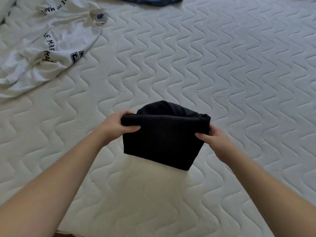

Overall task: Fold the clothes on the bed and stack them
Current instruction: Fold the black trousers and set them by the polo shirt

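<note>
Over the quilted mattress [222, 65], left hand [118, 125] and right hand [212, 141] both gripping a folded black garment [164, 139] by its top corners; crumpled white printed shirt [51, 40] far left, dark blue clothing [148, 0] at the top edge

Right side and centre of bed open; clutter far left and top edge.
White quilted mattress [222, 74] bare right and ahead of the held folded black garment [164, 139]; crumpled white printed T-shirt [51, 43] blocks far left, dark blue garment [148, 0] at top edge.
</note>
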A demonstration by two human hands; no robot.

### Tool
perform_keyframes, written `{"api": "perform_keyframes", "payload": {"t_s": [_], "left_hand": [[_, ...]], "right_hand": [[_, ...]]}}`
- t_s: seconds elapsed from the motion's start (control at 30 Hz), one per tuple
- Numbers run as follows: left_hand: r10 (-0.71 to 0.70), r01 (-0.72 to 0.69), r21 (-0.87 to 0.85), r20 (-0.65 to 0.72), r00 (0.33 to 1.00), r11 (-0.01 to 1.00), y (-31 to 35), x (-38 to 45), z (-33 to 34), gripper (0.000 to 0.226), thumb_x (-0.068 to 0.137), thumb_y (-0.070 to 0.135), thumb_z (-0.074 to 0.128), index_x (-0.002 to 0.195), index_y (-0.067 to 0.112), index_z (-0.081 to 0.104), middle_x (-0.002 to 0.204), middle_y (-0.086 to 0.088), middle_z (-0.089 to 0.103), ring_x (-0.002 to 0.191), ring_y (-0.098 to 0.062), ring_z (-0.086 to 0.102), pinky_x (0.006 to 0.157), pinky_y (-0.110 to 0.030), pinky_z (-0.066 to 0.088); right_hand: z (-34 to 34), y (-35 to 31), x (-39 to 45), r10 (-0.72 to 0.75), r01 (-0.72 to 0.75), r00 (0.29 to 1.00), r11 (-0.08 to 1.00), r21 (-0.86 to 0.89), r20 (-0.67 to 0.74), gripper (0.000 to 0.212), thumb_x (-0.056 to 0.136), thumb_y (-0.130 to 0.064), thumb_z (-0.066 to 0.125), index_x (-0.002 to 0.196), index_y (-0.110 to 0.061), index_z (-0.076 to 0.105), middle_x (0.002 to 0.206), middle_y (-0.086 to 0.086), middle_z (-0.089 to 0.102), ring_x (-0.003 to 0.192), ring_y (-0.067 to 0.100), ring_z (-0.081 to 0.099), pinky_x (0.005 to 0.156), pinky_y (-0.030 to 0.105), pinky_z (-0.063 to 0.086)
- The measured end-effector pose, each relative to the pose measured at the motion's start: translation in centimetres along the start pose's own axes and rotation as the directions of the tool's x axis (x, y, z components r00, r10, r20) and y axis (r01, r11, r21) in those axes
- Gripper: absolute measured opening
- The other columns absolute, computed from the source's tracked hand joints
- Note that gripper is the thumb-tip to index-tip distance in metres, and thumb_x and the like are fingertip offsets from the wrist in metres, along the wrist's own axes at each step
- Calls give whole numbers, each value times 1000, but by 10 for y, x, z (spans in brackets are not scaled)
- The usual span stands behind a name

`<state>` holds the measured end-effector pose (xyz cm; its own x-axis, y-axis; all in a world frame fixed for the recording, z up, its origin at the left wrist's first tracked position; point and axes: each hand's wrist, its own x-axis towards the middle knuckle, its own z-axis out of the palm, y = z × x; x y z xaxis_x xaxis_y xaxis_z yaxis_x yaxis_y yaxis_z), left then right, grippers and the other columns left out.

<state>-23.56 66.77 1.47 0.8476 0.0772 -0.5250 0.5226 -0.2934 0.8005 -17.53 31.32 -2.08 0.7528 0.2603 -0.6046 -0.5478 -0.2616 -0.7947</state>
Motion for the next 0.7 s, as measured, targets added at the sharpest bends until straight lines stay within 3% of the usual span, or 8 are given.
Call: {"api": "perform_keyframes", "payload": {"t_s": [0.07,0.17,0.27,0.37,0.47,0.53,0.63,0.7], "left_hand": [[127,-123,65,-61,990,990,27,5,6,40,72,22,86,102,37,64,93,18,69,86,2,66,66,-8,48],[276,-258,166,-91,957,952,53,15,19,53,71,22,87,113,43,61,103,23,67,94,6,63,77,-6,47],[429,-364,367,-109,897,856,59,25,37,52,72,23,85,116,38,63,105,21,67,97,0,61,85,-8,43],[547,-460,473,-55,836,751,41,30,66,53,74,1,76,122,18,64,125,2,62,115,-19,56,100,-24,39],[496,-422,511,-11,868,749,-1,21,101,55,72,-7,74,123,11,63,139,-7,53,126,-26,49,107,-28,35],[441,-381,549,25,897,744,-37,8,121,57,71,-8,75,123,10,63,141,-11,48,126,-32,49,107,-35,38],[424,-381,634,92,901,673,-85,-13,142,60,68,-11,75,122,11,63,144,-16,46,126,-37,50,103,-49,45],[404,-359,689,105,909,629,-105,-26,150,67,64,-15,73,124,13,62,148,-16,44,126,-37,51,98,-49,49]], "right_hand": [[-18,-25,-6,-80,80,995,997,-3,-66,35,84,-8,73,116,-20,67,109,-4,74,105,13,68,91,31,49],[-39,-45,-12,-176,173,967,984,-34,-183,26,84,-5,73,107,-14,71,98,-1,76,94,11,71,85,26,52],[-49,-43,-15,-224,216,926,974,-61,-303,25,83,-1,72,100,-19,71,81,-14,73,70,-4,67,64,9,49],[-55,-14,-18,-222,211,904,975,-71,-365,29,84,1,71,97,-24,70,109,-5,68,85,-6,64,69,5,46],[-58,36,-27,-136,115,921,990,-78,-364,31,87,8,64,103,-18,70,126,-3,60,90,-6,63,71,6,48],[-56,71,-36,-81,50,931,994,-96,-356,36,86,13,60,97,-20,71,130,-1,59,91,5,64,73,11,48],[-49,114,-51,27,-62,935,994,-89,-355,50,89,13,54,85,-34,71,124,-8,59,95,14,65,79,17,48],[-44,135,-60,81,-118,933,989,-85,-351,53,88,12,49,87,-35,73,119,-9,64,107,15,63,89,22,47]]}}
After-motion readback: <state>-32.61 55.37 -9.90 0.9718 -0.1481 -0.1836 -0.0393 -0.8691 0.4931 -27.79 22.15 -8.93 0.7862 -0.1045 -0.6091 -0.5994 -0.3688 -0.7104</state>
